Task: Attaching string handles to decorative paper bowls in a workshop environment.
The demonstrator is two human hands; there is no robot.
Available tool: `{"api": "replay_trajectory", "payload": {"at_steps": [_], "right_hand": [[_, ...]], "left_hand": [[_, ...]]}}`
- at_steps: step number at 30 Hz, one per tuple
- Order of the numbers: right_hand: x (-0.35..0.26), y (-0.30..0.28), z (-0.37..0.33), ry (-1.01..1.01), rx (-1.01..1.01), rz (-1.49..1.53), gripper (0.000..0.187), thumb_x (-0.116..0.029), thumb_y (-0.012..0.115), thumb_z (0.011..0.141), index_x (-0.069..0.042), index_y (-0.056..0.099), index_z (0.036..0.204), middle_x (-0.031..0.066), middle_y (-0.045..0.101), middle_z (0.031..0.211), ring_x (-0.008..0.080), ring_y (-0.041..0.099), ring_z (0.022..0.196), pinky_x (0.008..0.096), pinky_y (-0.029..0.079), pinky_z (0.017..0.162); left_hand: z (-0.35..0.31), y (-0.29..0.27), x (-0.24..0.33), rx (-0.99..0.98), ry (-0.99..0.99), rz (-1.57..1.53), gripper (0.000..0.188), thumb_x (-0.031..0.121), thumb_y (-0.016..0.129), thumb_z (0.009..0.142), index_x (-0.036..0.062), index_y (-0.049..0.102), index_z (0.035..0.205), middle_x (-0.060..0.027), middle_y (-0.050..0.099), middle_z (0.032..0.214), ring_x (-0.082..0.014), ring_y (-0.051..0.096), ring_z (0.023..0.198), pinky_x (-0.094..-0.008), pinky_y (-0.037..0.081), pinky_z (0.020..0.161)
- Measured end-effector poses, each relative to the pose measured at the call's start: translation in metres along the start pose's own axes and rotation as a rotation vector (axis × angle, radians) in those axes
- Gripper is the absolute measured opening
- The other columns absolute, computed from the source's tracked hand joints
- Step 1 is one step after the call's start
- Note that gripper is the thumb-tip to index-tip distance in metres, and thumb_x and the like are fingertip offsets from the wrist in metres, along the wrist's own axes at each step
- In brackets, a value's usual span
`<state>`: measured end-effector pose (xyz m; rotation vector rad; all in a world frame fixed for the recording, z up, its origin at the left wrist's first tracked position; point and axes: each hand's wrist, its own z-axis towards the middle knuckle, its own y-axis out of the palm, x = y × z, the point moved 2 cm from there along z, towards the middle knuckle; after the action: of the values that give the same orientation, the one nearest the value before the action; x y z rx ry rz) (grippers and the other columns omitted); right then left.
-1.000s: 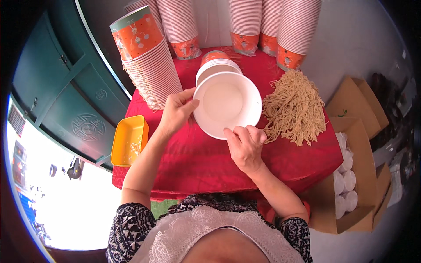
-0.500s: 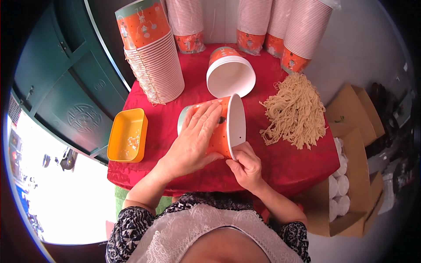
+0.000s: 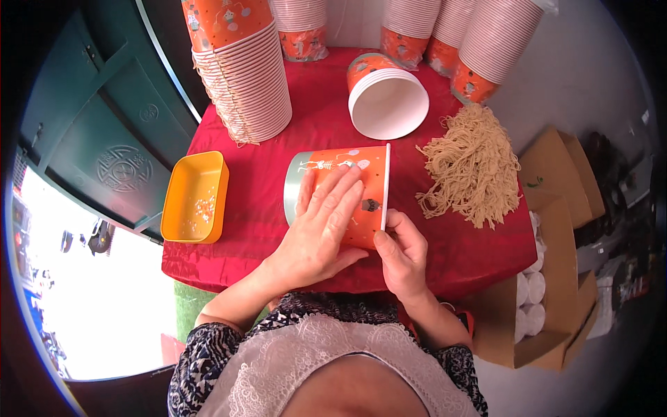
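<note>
A paper bucket, orange with a grey-green band and printed figures, lies on its side in front of me. Its white rim points right, and the inside is out of sight. My left hand rests flat across its side with the fingers stretched out. At the lower part of the rim, my right hand pinches the edge between thumb and curled fingers; anything else in that pinch is hidden. Farther back, a few nested paper buckets lie tipped with their white opening toward me.
The red-covered table also bears a tall bucket stack with cords down its side, a yellow plastic tub holding small pale bits, and a heap of beige cords. Wrapped bucket stacks stand behind. A cardboard box sits at right.
The bucket has turned so that its opening no longer faces my view. My right hand still grips the rim, and my left palm stays on the side. The whole view has shifted slightly.
</note>
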<state>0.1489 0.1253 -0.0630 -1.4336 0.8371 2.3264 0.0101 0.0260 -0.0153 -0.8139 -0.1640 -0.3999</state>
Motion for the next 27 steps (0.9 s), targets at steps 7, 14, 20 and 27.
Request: {"api": "replay_trajectory", "payload": {"at_steps": [7, 14, 20, 27], "right_hand": [[0.004, 0.006, -0.002, 0.011, 0.03, 0.09, 0.026, -0.016, 0.062, 0.101, 0.002, 0.055, 0.119, 0.0011, 0.061, 0.107, 0.0049, 0.052, 0.092, 0.0224, 0.044, 0.082], [0.012, -0.003, -0.002, -0.006, 0.004, 0.122, 0.041, -0.02, 0.062, 0.1, 0.007, 0.05, 0.128, 0.0145, 0.064, 0.122, 0.0189, 0.063, 0.11, 0.0328, 0.05, 0.098], [0.009, 0.006, -0.003, 0.027, 0.013, 0.16, 0.042, -0.019, 0.063, 0.099, 0.007, 0.049, 0.129, 0.0153, 0.063, 0.122, 0.0189, 0.063, 0.111, 0.0338, 0.049, 0.099], [0.005, 0.015, -0.003, -0.002, 0.01, 0.195, 0.034, -0.01, 0.063, 0.098, 0.004, 0.051, 0.126, 0.0058, 0.061, 0.113, 0.0092, 0.056, 0.097, 0.0257, 0.046, 0.09]], "left_hand": [[-0.007, -0.002, -0.01, 0.118, -0.047, -0.184, 0.07, -0.001, 0.082, 0.068, 0.0004, 0.05, 0.13, -0.0219, 0.05, 0.137, -0.0424, 0.047, 0.133, -0.061, 0.028, 0.116], [-0.01, -0.001, -0.004, 0.168, -0.037, -0.185, 0.059, -0.004, 0.08, 0.068, 0.0023, 0.054, 0.122, -0.0171, 0.057, 0.123, -0.0403, 0.052, 0.127, -0.0605, 0.03, 0.115], [-0.014, -0.002, 0.0, 0.243, -0.035, -0.194, 0.045, -0.006, 0.079, 0.07, 0.0048, 0.057, 0.109, -0.0117, 0.063, 0.107, -0.0355, 0.061, 0.113, -0.0596, 0.034, 0.113], [-0.01, -0.003, 0.005, 0.272, -0.066, -0.187, 0.034, -0.006, 0.078, 0.071, 0.0064, 0.061, 0.099, -0.0087, 0.063, 0.1, -0.0331, 0.062, 0.109, -0.0577, 0.035, 0.112]]}}
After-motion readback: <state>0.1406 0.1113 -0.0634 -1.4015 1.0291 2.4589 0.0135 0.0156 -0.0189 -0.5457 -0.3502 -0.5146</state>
